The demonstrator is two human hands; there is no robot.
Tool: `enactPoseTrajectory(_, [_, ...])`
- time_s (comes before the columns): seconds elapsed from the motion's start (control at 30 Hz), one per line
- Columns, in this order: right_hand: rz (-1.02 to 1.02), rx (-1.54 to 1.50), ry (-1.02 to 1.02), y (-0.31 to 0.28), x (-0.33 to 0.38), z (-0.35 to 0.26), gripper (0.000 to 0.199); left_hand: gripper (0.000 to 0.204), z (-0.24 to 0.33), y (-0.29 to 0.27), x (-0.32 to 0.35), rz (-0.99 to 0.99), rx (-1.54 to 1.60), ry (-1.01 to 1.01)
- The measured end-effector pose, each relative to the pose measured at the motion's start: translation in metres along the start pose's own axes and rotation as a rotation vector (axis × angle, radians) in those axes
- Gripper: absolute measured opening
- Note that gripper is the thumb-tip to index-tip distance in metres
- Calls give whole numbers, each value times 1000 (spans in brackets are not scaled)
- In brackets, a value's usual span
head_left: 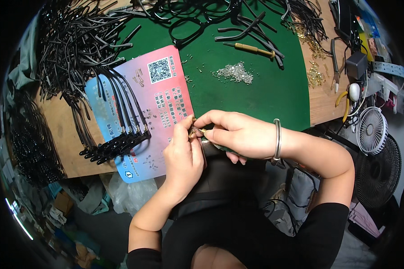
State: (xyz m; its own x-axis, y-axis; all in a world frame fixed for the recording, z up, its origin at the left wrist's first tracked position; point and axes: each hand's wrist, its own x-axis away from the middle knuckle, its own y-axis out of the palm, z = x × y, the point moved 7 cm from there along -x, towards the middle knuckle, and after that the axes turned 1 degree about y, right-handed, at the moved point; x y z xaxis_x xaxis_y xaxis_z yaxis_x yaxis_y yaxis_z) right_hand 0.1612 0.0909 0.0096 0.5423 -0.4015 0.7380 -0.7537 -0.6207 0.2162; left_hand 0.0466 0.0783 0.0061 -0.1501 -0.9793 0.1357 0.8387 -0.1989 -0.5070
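Note:
My left hand (pixel 184 154) and my right hand (pixel 238 132) meet at the table's front edge, by the lower right side of a pink and blue printed sheet (pixel 182 76). Pinched between my left fingertips is a small brownish-gold piece (pixel 193 133), mostly covered. My right thumb and forefinger close against it around something narrow and gold-coloured that I cannot make out. Several black glasses temples (pixel 128 107) lie in a row on the sheet, their hinge ends toward me. Beyond my hands, a heap of tiny silvery screws or fittings (pixel 234 73) rests on the green mat (pixel 265 96).
A brass-handled screwdriver (pixel 251 48) and dark temples (pixel 244 29) lie farther back, near black glasses frames (pixel 201 29). Temples are heaped at the left (pixel 76 54). Gold-coloured small parts (pixel 317 77), pliers (pixel 334 67) and a white fan (pixel 371 130) are at the right.

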Motion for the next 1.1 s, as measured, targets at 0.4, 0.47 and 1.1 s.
enactPoseTrajectory(0.4, [64, 261, -212, -3, -7, -7, 31, 31, 3, -1, -5, -41, -17, 91])
enactPoseTrajectory(0.47, [262, 569, -386, -3, -7, 0, 30, 31, 4, 0, -8, -64, -18, 70])
enactPoseTrajectory(1.1, [461, 719, -380, -40, 8, -15, 23, 32, 12, -34, -18, 32, -139, 575])
